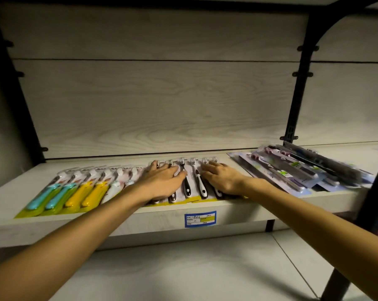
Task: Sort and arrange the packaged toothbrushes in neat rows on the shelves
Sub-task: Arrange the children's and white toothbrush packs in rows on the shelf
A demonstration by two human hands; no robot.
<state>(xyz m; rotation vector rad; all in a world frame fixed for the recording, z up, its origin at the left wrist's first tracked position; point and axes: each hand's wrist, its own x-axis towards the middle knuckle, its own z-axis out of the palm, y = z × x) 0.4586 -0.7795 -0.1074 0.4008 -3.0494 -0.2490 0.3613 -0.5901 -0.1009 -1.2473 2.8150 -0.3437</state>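
both hands are flat on the row of black-and-white handled toothbrushes in clear blister packs (191,183), middle of the pale wood-grain shelf (140,220). left hand (162,181) has its fingers spread and pressing down, right hand (221,178) lies palm-down with fingers fairly straight, nothing pinched. looks like they're squaring the packs so the edges line up. just off the left hand's outer side sit the teal, yellow and white handled packs (75,192), already tidy. past the right hand there's a messy heap of purple and grey packs (303,170), probably next to sort.
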